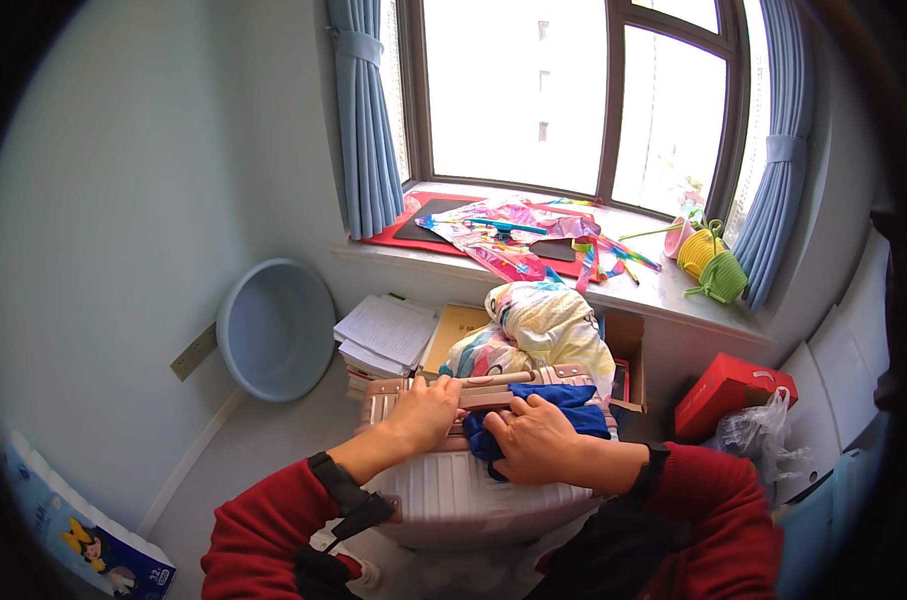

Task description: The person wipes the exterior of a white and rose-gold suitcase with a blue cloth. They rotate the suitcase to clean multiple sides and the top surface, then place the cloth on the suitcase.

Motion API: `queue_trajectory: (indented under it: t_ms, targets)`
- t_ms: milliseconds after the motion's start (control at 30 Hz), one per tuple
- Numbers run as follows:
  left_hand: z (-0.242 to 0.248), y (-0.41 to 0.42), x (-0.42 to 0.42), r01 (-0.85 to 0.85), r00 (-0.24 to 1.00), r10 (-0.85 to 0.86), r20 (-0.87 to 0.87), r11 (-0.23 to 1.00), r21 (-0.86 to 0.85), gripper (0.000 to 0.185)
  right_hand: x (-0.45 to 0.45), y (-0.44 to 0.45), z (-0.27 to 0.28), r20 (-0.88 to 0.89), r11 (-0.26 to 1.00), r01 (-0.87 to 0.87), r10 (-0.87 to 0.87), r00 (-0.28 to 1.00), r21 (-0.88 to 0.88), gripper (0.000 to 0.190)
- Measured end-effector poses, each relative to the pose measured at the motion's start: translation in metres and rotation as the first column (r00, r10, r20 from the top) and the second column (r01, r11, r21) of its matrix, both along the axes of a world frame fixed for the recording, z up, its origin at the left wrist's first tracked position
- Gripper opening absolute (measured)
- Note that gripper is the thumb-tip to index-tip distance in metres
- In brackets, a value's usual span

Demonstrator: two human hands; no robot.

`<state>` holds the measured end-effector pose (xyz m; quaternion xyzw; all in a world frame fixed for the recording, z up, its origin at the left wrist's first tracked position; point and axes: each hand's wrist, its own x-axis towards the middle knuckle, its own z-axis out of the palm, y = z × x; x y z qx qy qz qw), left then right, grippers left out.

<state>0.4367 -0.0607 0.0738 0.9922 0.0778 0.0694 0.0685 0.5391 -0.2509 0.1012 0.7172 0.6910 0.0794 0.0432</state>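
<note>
A rose-pink hard-shell suitcase (453,491) with ribbed sides stands upright before me. My left hand (422,411) is curled around the left part of the pink handle (487,401) on its top. In my right hand (537,442) is a crumpled blue cloth (566,396), pressed against the suitcase near the handle's right end. Part of the cloth spreads over the top, while my fingers hide some of it. Right behind the suitcase bulges a pale patterned fabric bundle (555,322).
Stacked papers and books (386,334) flank a grey-blue basin (273,330) at left. A cardboard box (624,341) stands behind. Rightward are a red box (727,394) and a clear plastic bag (761,435). The windowsill (641,296) bears a colourful kite and cups with ropes.
</note>
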Motion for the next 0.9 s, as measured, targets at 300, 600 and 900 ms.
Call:
queue_trajectory:
  t_ms: [300, 600, 900]
  targets:
    - [0.008, 0.002, -0.005, -0.024, 0.999, 0.021, -0.046, 0.996, -0.082, 0.039, 0.075, -0.088, 0.005, -0.323, 0.956, 0.241, -0.179, 0.929, 0.165, 0.038]
    - [0.014, 0.020, -0.104, 0.011, 0.997, -0.004, 0.071, 0.995, -0.103, 0.089, 0.120, -0.090, 0.005, -0.948, 0.784, 0.535, 0.289, 0.132, 0.314, 0.051]
    - [-0.073, -0.009, -0.155, 0.061, 0.831, 0.519, 0.200, 0.273, -0.960, 0.115, 0.107, -0.075, -0.024, -0.608, 0.821, 0.531, -0.315, 0.728, 0.210, 0.058]
